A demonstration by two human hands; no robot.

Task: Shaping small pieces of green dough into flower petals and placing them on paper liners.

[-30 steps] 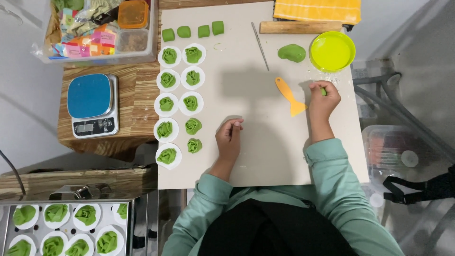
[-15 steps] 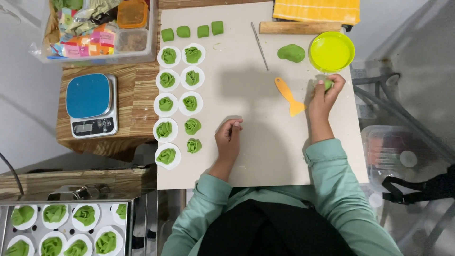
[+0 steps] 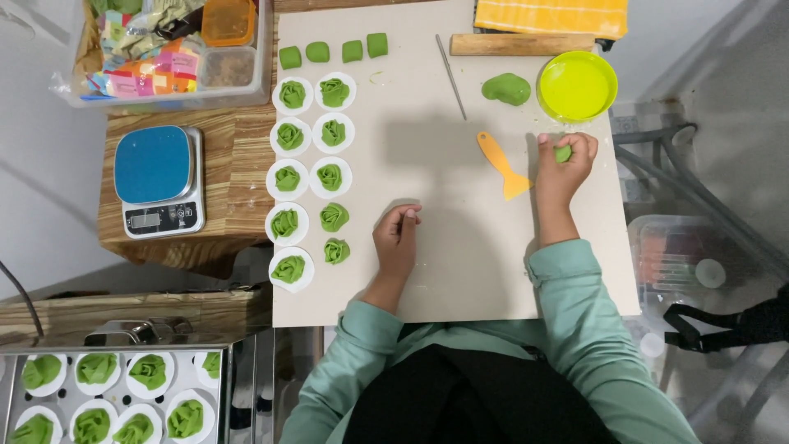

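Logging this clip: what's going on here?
A person at a board works green dough. The right hand grips a small dough piece beside an orange scraper. The left hand rests curled on the board, near two columns of shaped dough flowers.

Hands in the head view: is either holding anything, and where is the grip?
The right hand pinches a small green dough piece between its fingertips. The left hand rests curled on the board, holding nothing visible.
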